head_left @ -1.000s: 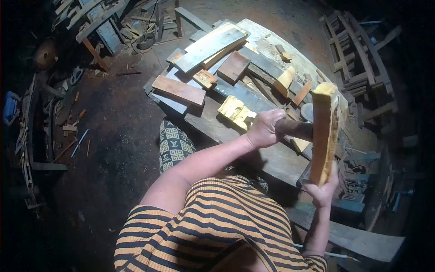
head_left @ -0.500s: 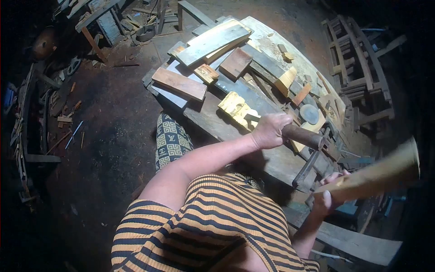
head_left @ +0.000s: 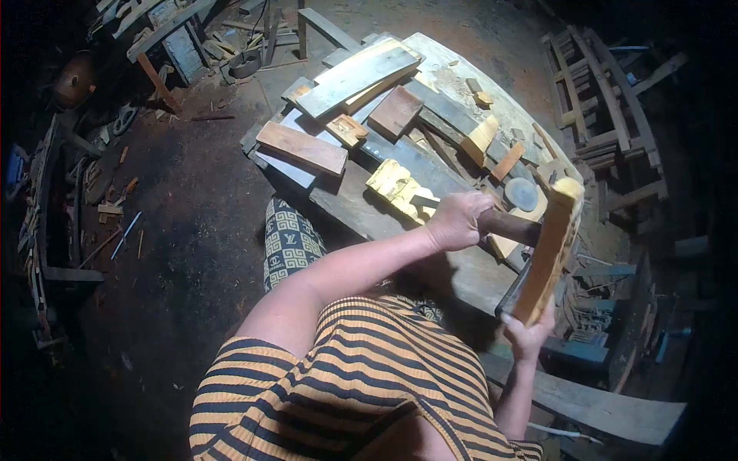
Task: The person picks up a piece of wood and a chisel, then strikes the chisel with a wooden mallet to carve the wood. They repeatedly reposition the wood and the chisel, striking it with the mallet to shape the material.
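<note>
My left hand (head_left: 455,220) is closed around a dark round wooden handle (head_left: 509,227) held over the workbench (head_left: 361,211). My right hand (head_left: 527,335) grips the lower end of a yellowish wooden slab (head_left: 550,247), which stands nearly upright with its face against the handle's far end. A carved yellow wooden piece (head_left: 393,184) lies on the bench just left of my left hand. A dark metal bar (head_left: 513,290) shows below the handle, partly hidden by the slab.
Boards and offcuts are piled on the bench, among them a reddish plank (head_left: 303,148) and a long grey board (head_left: 360,74). A round dark disc (head_left: 522,194) lies beyond the handle. Stacked wooden frames (head_left: 607,100) stand at right; scrap litters the dirt floor at left.
The slab stood against the handle one second ago, swung out low to the right half a second ago, and is now back up against the handle's end. My left hand held still.
</note>
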Demonstrator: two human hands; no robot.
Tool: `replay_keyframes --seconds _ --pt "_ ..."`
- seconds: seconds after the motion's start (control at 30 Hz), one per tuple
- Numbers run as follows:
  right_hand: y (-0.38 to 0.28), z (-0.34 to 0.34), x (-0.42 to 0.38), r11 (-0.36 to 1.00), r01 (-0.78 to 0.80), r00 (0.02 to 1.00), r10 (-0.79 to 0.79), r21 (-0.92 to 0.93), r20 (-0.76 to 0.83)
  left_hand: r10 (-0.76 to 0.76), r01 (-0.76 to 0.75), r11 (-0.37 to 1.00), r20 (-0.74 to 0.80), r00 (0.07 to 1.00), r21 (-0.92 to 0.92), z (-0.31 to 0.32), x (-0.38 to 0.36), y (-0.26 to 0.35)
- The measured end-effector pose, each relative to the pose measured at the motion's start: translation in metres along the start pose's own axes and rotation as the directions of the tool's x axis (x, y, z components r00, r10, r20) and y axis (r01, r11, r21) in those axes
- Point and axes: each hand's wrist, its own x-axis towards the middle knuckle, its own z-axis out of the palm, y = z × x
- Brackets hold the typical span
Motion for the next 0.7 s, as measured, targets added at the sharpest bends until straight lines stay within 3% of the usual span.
replay_keyframes --seconds 0.07,0.1,0.17,0.2,0.23,0.27,0.3,0.33,0.37,0.43,0.5,0.57,0.6,0.63,0.7 --pt "-0.013 -0.014 0.005 0.988 0.131 0.986 -0.138 -0.082 -0.093 -0.011 0.011 1.0 0.013 1.0 0.011 -0.003 0.001 0.001" --pt "-0.019 -0.018 0.003 0.982 0.067 0.991 -0.045 0.177 -0.126 -0.012 0.012 1.0 0.018 1.0 0.009 -0.002 0.0 0.0" --pt "-0.032 0.004 0.005 0.723 0.321 0.942 -0.173 0.612 -0.289 -0.002 0.002 1.0 -0.005 1.0 0.02 0.0 0.001 -0.001" --pt "-0.013 0.008 -0.003 0.558 0.267 0.963 -0.136 0.785 -0.231 -0.065 0.063 0.997 0.046 0.997 0.05 0.002 0.001 -0.004" --pt "0.009 0.011 -0.011 0.524 0.073 0.987 0.083 0.848 -0.136 -0.058 0.055 0.997 0.045 0.997 0.05 0.003 0.001 -0.006" --pt "0.004 0.011 -0.008 0.889 -0.051 0.997 0.076 0.454 -0.035 -0.06 0.057 0.997 0.045 0.997 0.055 0.002 0.001 -0.006" --pt "-0.002 0.011 -0.005 0.989 -0.123 0.991 0.128 -0.084 0.051 -0.063 0.06 0.996 0.049 0.997 0.06 0.003 0.001 -0.005" --pt "-0.006 0.005 0.001 0.997 0.045 0.998 -0.041 -0.068 0.056 -0.057 0.054 0.997 0.05 0.997 0.058 0.003 0.002 -0.006" --pt "-0.029 0.0 0.004 0.998 -0.001 0.999 -0.002 0.07 0.036 -0.053 0.051 0.997 0.044 0.998 0.059 0.002 0.004 -0.007" --pt "-0.017 -0.019 0.005 0.994 0.046 0.993 -0.035 0.096 -0.115 -0.067 0.064 0.996 0.051 0.996 0.054 0.002 -0.003 -0.007" --pt "-0.023 0.003 0.007 0.768 0.259 0.955 -0.113 0.586 -0.274 -0.041 0.039 0.998 0.032 0.999 0.052 0.002 -0.001 -0.006" --pt "0.002 0.013 -0.002 0.714 -0.051 0.967 0.209 0.698 -0.143 -0.054 0.052 0.998 0.03 0.998 0.038 0.003 0.0 -0.007" --pt "0.002 0.009 0.001 0.977 0.136 0.98 -0.157 -0.167 -0.12 -0.071 0.07 0.997 0.034 0.997 0.021 0.004 0.0 -0.008" --pt "0.005 0.01 0.0 1.0 -0.024 0.999 0.025 0.018 -0.026 -0.072 0.071 0.997 0.036 0.997 0.022 0.005 -0.001 -0.01" --pt "-0.028 -0.005 0.006 0.984 -0.171 0.985 0.173 0.058 -0.019 -0.051 0.05 0.997 0.011 0.999 0.054 0.004 0.002 -0.013"
